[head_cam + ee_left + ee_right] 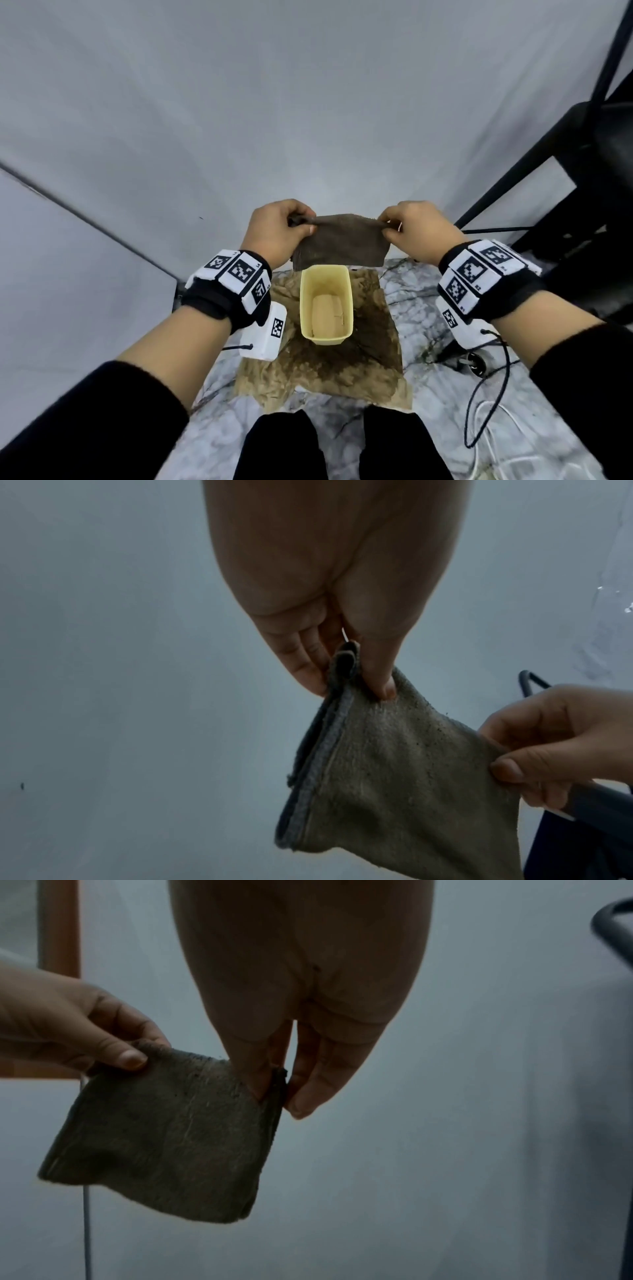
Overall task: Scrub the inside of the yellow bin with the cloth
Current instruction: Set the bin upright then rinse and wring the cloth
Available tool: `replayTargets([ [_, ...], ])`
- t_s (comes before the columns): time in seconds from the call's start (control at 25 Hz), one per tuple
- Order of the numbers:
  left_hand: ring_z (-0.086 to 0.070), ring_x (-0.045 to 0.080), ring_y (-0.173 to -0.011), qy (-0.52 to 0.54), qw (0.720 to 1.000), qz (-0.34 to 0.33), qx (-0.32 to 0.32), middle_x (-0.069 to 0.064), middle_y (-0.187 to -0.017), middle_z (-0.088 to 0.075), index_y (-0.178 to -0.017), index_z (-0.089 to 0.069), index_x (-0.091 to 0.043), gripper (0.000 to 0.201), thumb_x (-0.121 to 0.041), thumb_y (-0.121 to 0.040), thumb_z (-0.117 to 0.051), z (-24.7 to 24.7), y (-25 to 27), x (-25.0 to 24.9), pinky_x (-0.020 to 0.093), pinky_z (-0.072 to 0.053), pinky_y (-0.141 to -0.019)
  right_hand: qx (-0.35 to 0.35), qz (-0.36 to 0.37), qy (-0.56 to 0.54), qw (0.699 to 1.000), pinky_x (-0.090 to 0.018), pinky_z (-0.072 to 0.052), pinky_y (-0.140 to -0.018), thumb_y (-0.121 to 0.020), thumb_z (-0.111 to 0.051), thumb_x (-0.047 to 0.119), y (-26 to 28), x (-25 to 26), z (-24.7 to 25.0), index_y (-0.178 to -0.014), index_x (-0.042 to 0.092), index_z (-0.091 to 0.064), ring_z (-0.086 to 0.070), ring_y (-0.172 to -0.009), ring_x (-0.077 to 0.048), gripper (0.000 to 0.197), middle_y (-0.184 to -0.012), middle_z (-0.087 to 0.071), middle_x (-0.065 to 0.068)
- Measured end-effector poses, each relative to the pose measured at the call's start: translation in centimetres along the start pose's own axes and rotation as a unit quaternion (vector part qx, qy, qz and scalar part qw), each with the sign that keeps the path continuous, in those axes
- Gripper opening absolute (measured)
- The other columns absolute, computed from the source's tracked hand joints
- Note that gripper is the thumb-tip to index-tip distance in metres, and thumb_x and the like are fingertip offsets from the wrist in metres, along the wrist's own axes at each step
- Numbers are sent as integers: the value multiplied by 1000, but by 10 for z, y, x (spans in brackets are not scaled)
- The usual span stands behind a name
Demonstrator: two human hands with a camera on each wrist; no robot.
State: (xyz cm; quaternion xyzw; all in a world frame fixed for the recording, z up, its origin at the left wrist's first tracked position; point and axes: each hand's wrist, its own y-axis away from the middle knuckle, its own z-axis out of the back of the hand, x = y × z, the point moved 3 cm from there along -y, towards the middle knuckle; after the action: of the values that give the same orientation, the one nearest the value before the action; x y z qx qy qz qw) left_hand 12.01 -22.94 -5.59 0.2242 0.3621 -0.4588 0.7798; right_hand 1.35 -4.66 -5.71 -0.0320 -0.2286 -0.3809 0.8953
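**Cloth stretched between two hands above the bin**

Head view: left hand (pixel 279 233) and right hand (pixel 416 233) raised side by side, each pinching one upper corner of a dirty brown cloth (pixel 342 241), pulled flat and hanging. Directly below its lower edge, apart from it, a yellow bin (pixel 345 337) standing upright and open on a soiled brown mat (pixel 342 370) spread over a marbled floor (pixel 428 301). Only here: the bin, the mat, tagged wristbands, black sleeves, black knees at the bottom edge, cables at lower right, a black frame (pixel 548 164) at right.

Left wrist view: seen from beneath the palm, thumb and fingertips (pixel 385 688) clamped on a corner of the cloth (pixel 394 777). Shown here alone: a grey stitched hem (pixel 318 772) running down the cloth's edge, folded double at the pinched corner. Other hand (pixel 561 739) gripping the far corner at right. No bin in frame.

Right wrist view: thumb and fingers (pixel 308 1096) closed on the cloth (pixel 164 1137) edge, seam (pixel 279 1085) visible between them. Opposite hand (pixel 68 1028) holding the far corner, thumbnail on top. Only here: an orange-brown strip (pixel 58 928) at upper left.
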Motion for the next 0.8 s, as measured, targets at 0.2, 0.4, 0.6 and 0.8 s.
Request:
replayTargets([
  [0.2, -53, 1, -72, 1, 1000, -13, -2, -11, -75, -61, -81, -67, -21, 12, -11, -75, -68, 44, 32, -65, -4, -36, -59, -14, -8, -13, 1000, -32, -45, -81, -85, -51, 11, 48, 36, 70, -101, 9, -65, -59, -94, -27, 22, -102, -66, -14],
  [0.4, -54, 2, -73, 11, 999, -34, 3, -7, -79, -63, -81, -67, -22, 12, -12, -74, -69, 69, 30, -98, -4, -36, -59, -54, -2, 1, 999, -38, -46, -86, -85, -51, 13, 54, 51, 112, -103, 11, -65, -58, -95, -30, 22, -101, -66, -15],
  [0.6, -55, 3, -74, 28, 998, -52, 2, -7, -79, -63, -80, -67, -22, 12, -12, -74, -69, 86, 29, -100, -3, -36, -58, -80, -13, 5, 997, -34, -46, -80, -86, -52, 15, 56, 63, 117, -100, 15, -65, -56, -85, -23, 20, -96, -66, -12],
  [0.8, -56, 4, -77, 29, 995, -87, 26, -6, -81, -64, -80, -67, -22, 12, -12, -74, -69, 88, 24, -108, -2, -39, -61, -99, -41, -13, 994, -33, -48, -80, -85, -52, 15, 67, 65, 122, -98, 17, -66, -57, -82, -22, 19, -94, -66, -10],
])
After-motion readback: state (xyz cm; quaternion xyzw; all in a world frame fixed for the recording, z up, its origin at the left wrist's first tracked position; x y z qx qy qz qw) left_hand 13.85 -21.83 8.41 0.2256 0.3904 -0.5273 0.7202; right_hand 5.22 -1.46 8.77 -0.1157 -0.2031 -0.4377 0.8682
